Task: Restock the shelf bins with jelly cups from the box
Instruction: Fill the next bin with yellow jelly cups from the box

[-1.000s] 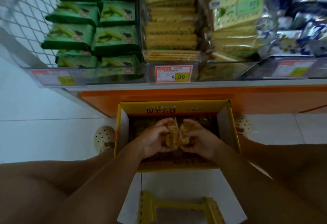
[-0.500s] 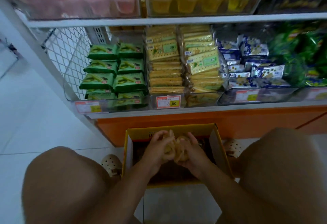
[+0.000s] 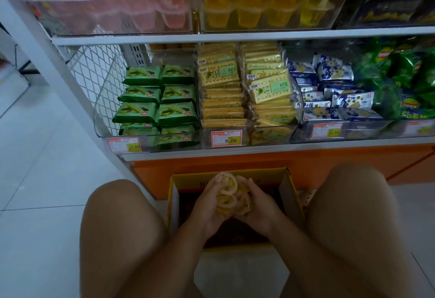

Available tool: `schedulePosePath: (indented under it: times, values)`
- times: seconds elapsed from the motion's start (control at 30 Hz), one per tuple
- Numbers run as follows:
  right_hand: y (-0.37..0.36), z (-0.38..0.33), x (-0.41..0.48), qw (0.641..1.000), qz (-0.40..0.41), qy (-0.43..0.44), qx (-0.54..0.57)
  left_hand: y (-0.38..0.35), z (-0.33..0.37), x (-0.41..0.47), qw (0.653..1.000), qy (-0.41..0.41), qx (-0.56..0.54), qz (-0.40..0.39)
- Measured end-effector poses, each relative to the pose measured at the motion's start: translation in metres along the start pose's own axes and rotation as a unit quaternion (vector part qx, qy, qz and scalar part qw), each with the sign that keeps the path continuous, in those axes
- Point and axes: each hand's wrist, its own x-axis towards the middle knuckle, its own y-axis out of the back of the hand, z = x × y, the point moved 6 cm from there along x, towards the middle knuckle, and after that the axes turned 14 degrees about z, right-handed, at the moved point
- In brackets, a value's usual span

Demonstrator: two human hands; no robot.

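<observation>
Left hand (image 3: 207, 206) and right hand (image 3: 259, 208) clasp yellow plastic jelly cups (image 3: 227, 194) over yellow cardboard box (image 3: 188, 181) | placing into clear shelf bin (image 3: 235, 28) seems left to do

Open-topped box (image 3: 290, 198) sits hemmed between both knees (image 3: 117, 215), shelf ledge (image 3: 270, 149) just ahead.

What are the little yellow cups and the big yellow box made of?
Cups: probably thin clear plastic with a glossy finish. Their pale round rims catch the light, and the yellow filling seems to show through.
Box: looks like cardboard, printed yellow outside and plain, dull and pale inside. Its walls are thin, flat sheets.
</observation>
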Motion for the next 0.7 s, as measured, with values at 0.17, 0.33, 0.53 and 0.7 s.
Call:
schedulePosePath:
  times: [0.17, 0.33, 0.53, 0.7]
  values:
    - [-0.008, -0.023, -0.006, 0.994, 0.006, 0.088, -0.058, 0.003, 0.009, -0.005, 1.0, 0.0, 0.0, -0.006]
    - [-0.02, -0.044, -0.045, 0.987, 0.004, 0.124, -0.101, 0.001, 0.041, -0.028, 0.998, -0.054, 0.029, -0.015]
    - [-0.064, -0.11, -0.116, 0.965, -0.054, 0.228, -0.114, -0.038, 0.118, -0.074, 0.977, -0.186, 0.082, -0.06]
    - [-0.103, -0.182, -0.174, 0.913, -0.028, 0.374, -0.161, -0.077, 0.193, -0.126, 0.946, -0.3, 0.101, -0.075]
